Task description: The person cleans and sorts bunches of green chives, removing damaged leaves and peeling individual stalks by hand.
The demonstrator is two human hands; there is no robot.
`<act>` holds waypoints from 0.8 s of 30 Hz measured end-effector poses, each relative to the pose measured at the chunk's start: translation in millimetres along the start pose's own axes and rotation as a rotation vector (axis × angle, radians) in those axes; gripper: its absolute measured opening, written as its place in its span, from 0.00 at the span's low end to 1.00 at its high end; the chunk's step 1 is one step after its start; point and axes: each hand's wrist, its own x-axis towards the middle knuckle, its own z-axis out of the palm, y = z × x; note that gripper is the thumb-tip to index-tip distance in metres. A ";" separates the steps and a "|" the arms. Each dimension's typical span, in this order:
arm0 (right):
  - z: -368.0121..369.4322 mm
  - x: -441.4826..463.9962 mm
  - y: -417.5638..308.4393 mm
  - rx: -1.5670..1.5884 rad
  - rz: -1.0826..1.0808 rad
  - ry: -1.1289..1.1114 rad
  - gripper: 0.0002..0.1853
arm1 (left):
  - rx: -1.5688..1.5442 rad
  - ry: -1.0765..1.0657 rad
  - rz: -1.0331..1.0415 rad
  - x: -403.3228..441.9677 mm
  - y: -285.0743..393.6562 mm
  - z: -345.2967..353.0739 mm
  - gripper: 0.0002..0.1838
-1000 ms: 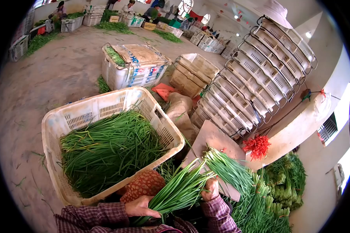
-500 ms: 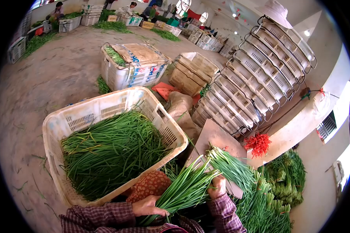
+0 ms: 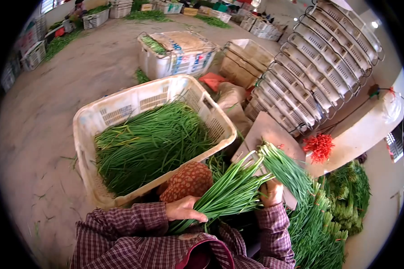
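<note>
My left hand [image 3: 186, 209] is closed around the leafy lower part of a loose bunch of green chives [image 3: 231, 190], its thumb lying across the top. At the other side of the bunch, my right hand [image 3: 272, 192] is curled shut by the stems; its fingertips are partly hidden. Pale stem ends point up and away from me. Just beyond lies another bunch of chives [image 3: 283, 166] on a flat board [image 3: 269, 130]. To the left stands a white plastic crate [image 3: 87, 161] with many loose chives [image 3: 152, 143] inside.
A patterned red-brown cloth [image 3: 187, 183] bulges beside the crate. Bunched chives [image 3: 318, 228] pile up at right, below a cluster of red ties [image 3: 318, 148]. Stacked crates [image 3: 309, 67] lean behind the board. A filled white crate [image 3: 179, 62] stands farther off on the floor.
The view has tilted down and shifted left, so things appear farther right and higher. Both hands keep their hold around the bunch, with little change in their placement.
</note>
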 end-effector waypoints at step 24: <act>-50.2 -24.4 -36.8 0.367 0.057 0.156 0.12 | 0.016 0.543 0.100 -19.7 64.2 47.1 0.19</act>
